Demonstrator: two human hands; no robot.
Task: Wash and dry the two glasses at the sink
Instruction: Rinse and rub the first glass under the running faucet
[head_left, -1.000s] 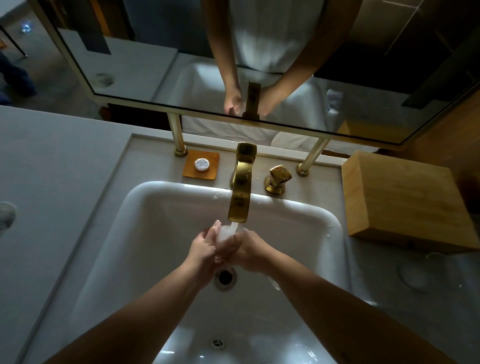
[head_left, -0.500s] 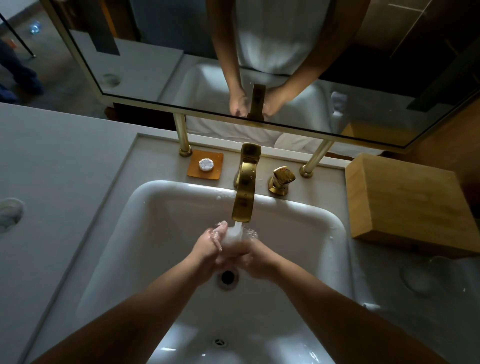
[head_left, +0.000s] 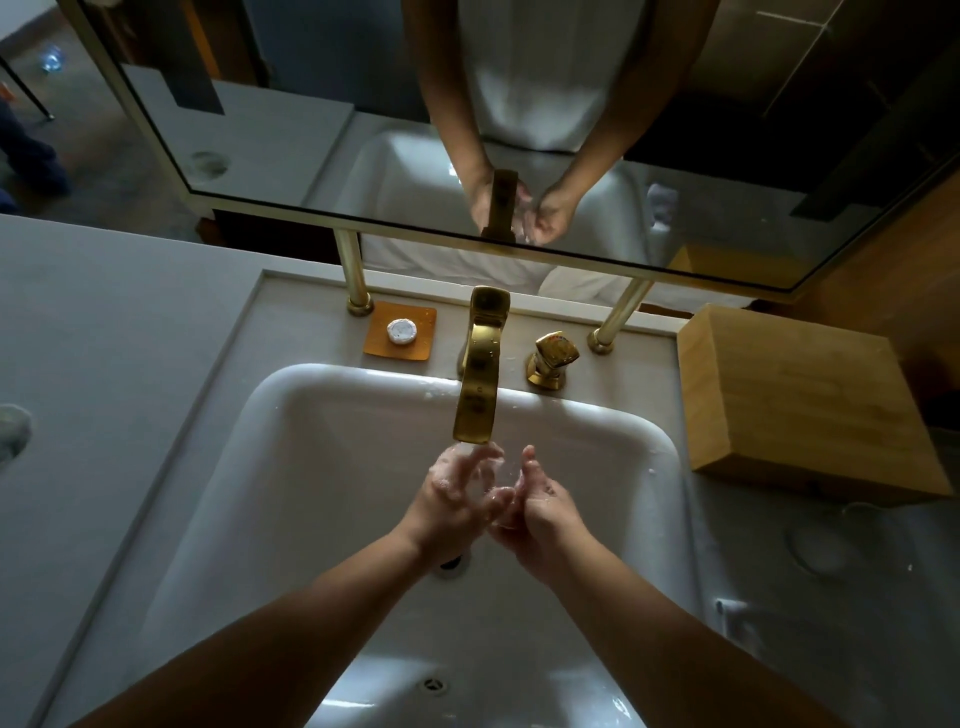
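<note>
Both of my hands are over the white sink (head_left: 291, 467), just below the gold faucet spout (head_left: 475, 410). My left hand (head_left: 457, 499) has its fingers spread under the spout, wet and foamy. My right hand (head_left: 543, 506) is cupped beside it, palm toward the left hand, with a small gap between them. I see nothing solid held in either hand. One clear glass (head_left: 11, 434) stands on the grey counter at the far left edge. A second clear glass (head_left: 828, 540) stands on the counter right of the sink, faint in the dim light.
A gold tap handle (head_left: 553, 358) sits right of the faucet. An orange soap dish with a round white soap (head_left: 402, 331) lies behind the basin. A wooden box (head_left: 800, 405) stands at the right. The mirror (head_left: 363, 130) hangs low over the back ledge.
My hands were pressed together under the running water; now they have parted, with the left fingers spread and the right hand cupped. The view has shifted slightly.
</note>
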